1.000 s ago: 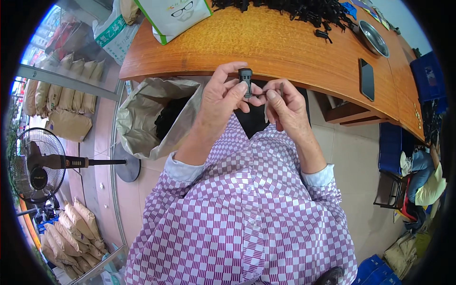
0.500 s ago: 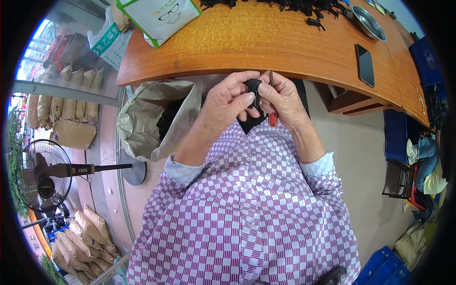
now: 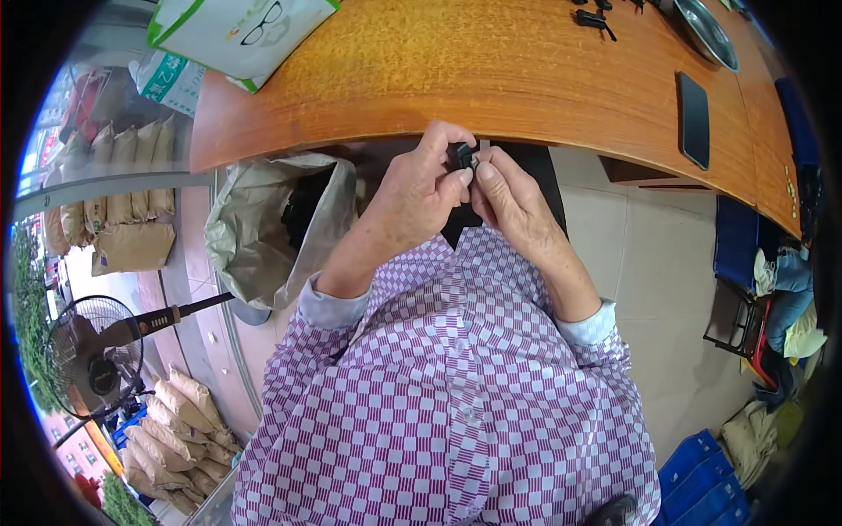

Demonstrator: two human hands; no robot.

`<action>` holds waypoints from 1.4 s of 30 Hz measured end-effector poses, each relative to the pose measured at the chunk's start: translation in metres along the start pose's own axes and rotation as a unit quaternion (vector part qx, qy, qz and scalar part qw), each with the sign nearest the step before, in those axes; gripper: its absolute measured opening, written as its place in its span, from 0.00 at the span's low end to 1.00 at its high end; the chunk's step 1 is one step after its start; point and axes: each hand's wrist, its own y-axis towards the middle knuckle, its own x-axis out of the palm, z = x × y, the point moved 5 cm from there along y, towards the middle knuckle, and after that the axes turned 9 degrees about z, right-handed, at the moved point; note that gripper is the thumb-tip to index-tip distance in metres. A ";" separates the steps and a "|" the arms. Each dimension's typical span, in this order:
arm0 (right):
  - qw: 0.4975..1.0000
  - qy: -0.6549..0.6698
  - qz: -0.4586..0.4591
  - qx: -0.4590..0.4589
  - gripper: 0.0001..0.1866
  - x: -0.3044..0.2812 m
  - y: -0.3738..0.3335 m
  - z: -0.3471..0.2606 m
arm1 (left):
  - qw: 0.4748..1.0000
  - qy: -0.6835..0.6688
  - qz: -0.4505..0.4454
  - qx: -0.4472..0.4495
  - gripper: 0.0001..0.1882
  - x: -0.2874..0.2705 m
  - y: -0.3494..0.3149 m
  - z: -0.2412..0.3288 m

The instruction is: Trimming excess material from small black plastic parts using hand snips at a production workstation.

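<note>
Just in front of the table's near edge, my two hands meet over my lap. My left hand (image 3: 415, 182) is closed, pinching a small black plastic part (image 3: 464, 155) between thumb and fingers. My right hand (image 3: 516, 195) is closed beside it, its thumb and fingertips close against the part. A slim, greyish, blade-like tool (image 3: 485, 148) sticks up from the right fingers; its handle is hidden in the grip. Several similar black parts (image 3: 596, 22) lie at the far side of the wooden table (image 3: 421, 79).
A metal bowl (image 3: 707, 35) and a phone (image 3: 693, 121) lie on the table's right. A white-green bag (image 3: 237, 39) stands at its left. An open sack (image 3: 254, 232) with black contents is by my left arm, beyond it a fan (image 3: 96, 355). Blue crates (image 3: 702, 482) sit at lower right.
The view has shifted slightly. My right hand has turned, so the tool's red handle no longer shows. The black part is tilted differently and my hands remain together.
</note>
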 end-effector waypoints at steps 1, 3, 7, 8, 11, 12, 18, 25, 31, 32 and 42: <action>1.000 -0.008 0.000 0.015 0.14 -0.001 0.002 0.001 | 1.000 0.001 -0.004 -0.005 0.14 0.000 0.004 -0.001; 1.000 -0.015 0.006 0.013 0.14 -0.002 0.009 0.001 | 1.000 -0.009 -0.012 -0.007 0.13 0.002 0.013 -0.004; 0.999 -0.030 0.019 0.007 0.16 -0.009 0.025 -0.001 | 0.999 0.027 -0.031 -0.008 0.11 0.003 0.036 -0.002; 0.999 -0.029 0.023 0.011 0.16 -0.012 0.030 -0.003 | 0.998 0.047 -0.035 -0.006 0.11 0.003 0.042 -0.001; 0.999 -0.022 0.036 0.023 0.15 -0.020 0.043 -0.001 | 0.998 0.046 -0.048 -0.018 0.11 0.006 0.060 -0.005; 0.999 -0.019 0.042 0.029 0.15 -0.023 0.046 0.001 | 0.997 0.045 -0.053 -0.023 0.11 0.008 0.065 -0.007; 0.997 -0.007 0.065 0.036 0.14 -0.040 0.069 0.006 | 0.992 0.114 -0.018 0.047 0.14 0.014 0.092 -0.004; 0.994 -0.104 0.026 0.038 0.12 -0.078 0.100 -0.022 | 0.991 0.072 0.034 0.103 0.09 0.014 0.113 0.003; 0.764 -0.551 0.326 -0.078 0.16 -0.193 0.140 -0.052 | 0.959 -0.236 0.055 -0.146 0.06 -0.009 0.122 -0.026; 0.763 -0.552 0.327 -0.080 0.16 -0.204 0.144 -0.046 | 0.943 -0.269 0.062 -0.185 0.08 -0.010 0.120 -0.030; 0.898 -0.255 0.347 -0.084 0.10 -0.196 0.159 -0.032 | 0.967 -0.220 0.067 -0.107 0.05 0.003 0.110 -0.023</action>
